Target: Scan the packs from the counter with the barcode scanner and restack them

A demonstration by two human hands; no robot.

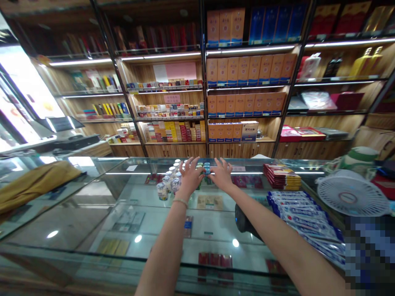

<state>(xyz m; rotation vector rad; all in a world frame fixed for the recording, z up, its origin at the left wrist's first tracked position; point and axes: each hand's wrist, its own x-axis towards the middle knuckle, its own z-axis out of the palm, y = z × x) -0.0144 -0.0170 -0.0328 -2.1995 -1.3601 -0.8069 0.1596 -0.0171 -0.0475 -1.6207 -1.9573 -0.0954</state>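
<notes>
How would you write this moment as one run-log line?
left hand: open, beside blue-topped containers; right hand: open, their other side; surface: glass counter; contact: unclear

1. Shop, plainly: I'm facing a glass display counter (222, 224), boxed goods (215, 263) under its top.
2. Lit wall shelves (145, 74): matching orange boxes (237, 70) in rows, stacked small packs (175, 131), gold bottles (365, 65).
3. Little tags (221, 84) along shelf edges.
4. Screen (61, 124) at left, till-like.

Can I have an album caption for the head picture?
Left hand and right hand beside small blue-topped containers on a glass counter, near white-lidded jars.
</notes>
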